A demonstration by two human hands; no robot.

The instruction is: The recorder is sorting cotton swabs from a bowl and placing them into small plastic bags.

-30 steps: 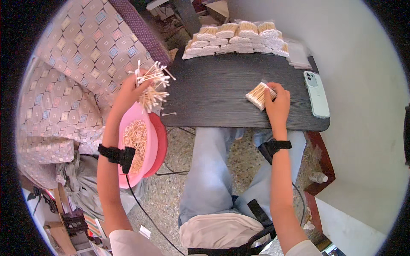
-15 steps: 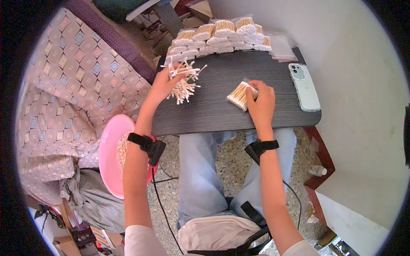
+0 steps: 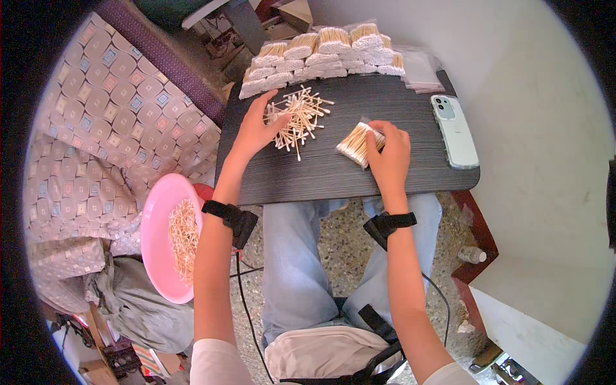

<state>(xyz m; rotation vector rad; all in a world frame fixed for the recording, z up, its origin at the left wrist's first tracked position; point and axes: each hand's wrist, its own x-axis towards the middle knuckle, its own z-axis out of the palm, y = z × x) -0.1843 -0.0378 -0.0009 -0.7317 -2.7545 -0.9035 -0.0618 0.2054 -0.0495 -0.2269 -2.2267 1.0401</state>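
A loose heap of cotton swabs with wooden sticks (image 3: 301, 115) lies on the dark wood-grain board (image 3: 327, 173) across my lap. My left hand (image 3: 256, 128) rests flat at the heap's left side, fingers spread and touching the swabs. My right hand (image 3: 388, 154) grips a clear bag packed with swabs (image 3: 356, 142) lying on the board to the right of the heap.
Several filled swab bags (image 3: 321, 54) are stacked along the board's far edge, with empty clear bags (image 3: 420, 67) at the right end. A pale green phone (image 3: 454, 131) lies at the board's right. A pink basin with swabs (image 3: 168, 237) sits low left beside a patterned cushion (image 3: 96, 141).
My left hand carried a fistful of swabs from above the pink basin to the board and set them down as a heap. My right hand stayed on the bag.
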